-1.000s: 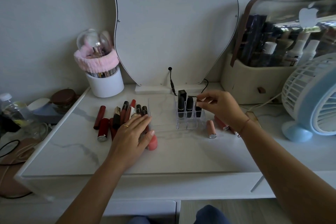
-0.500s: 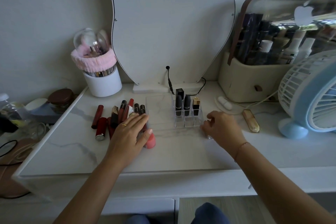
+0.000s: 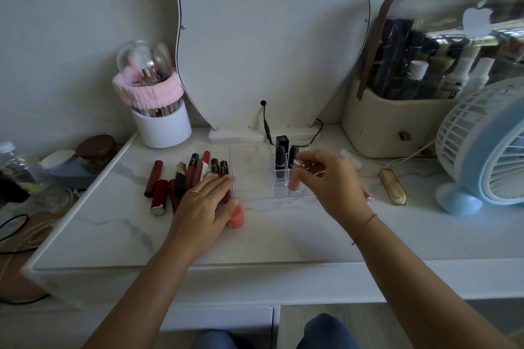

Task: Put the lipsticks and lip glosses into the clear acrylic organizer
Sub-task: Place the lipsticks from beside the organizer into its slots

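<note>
Right hand (image 3: 329,181) at centre frame, grip pinching a pale pink lipstick (image 3: 295,182) upright over a front slot of the clear organizer (image 3: 279,191) — upright presumably to drop straight in. Left hand (image 3: 204,205) flat, fingers spread and holding nothing, on the organizer's left end, likely steadying it; loose tubes (image 3: 181,178) wait on the counter (image 3: 269,235) at centre left. Half a second back, right hand down on the counter beside the organizer — now raised with the tube.

Perhaps peach lipstick (image 3: 295,183), marble-veined tabletop (image 3: 119,238)
</note>
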Action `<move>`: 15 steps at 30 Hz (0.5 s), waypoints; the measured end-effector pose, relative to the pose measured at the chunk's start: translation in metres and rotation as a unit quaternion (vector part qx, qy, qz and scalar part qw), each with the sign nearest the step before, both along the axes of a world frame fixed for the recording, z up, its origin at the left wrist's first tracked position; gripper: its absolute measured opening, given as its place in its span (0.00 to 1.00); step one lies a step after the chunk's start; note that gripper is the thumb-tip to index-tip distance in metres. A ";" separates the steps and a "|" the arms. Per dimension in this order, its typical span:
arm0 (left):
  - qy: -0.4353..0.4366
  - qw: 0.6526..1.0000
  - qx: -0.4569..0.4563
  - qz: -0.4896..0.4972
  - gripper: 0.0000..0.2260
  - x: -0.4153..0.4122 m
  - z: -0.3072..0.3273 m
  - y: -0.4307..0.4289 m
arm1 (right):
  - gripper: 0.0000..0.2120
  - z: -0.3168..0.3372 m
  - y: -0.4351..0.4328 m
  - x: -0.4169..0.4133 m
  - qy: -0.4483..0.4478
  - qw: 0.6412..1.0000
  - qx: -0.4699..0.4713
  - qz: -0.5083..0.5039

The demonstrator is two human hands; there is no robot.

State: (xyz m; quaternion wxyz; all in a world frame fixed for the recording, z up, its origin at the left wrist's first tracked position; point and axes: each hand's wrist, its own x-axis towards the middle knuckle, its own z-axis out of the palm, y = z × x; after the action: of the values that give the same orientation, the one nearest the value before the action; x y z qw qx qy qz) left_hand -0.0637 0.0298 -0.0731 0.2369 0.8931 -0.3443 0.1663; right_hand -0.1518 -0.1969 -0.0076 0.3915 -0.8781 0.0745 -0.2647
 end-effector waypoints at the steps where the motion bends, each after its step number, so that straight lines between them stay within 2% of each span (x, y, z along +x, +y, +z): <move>1: 0.002 1.000 -0.002 -0.001 0.27 0.000 0.000 0.000 | 0.12 0.000 0.005 0.005 -0.007 1.000 0.004 0.000; 5: -0.004 1.000 -0.007 -0.006 0.26 -0.001 0.002 0.000 | 0.10 -0.007 0.016 0.023 -0.026 0.999 0.015 -0.021; 15: 0.003 1.000 -0.001 -0.004 0.26 0.000 0.001 0.000 | 0.07 -0.034 0.016 0.031 -0.023 0.997 -0.063 -0.026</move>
State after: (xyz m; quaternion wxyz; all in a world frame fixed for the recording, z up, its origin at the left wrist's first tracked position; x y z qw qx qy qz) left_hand -0.0638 0.0301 -0.0717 0.2392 0.8921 -0.3468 0.1633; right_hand -0.1207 -0.1805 -0.0418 0.3304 -0.8925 0.0713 -0.2987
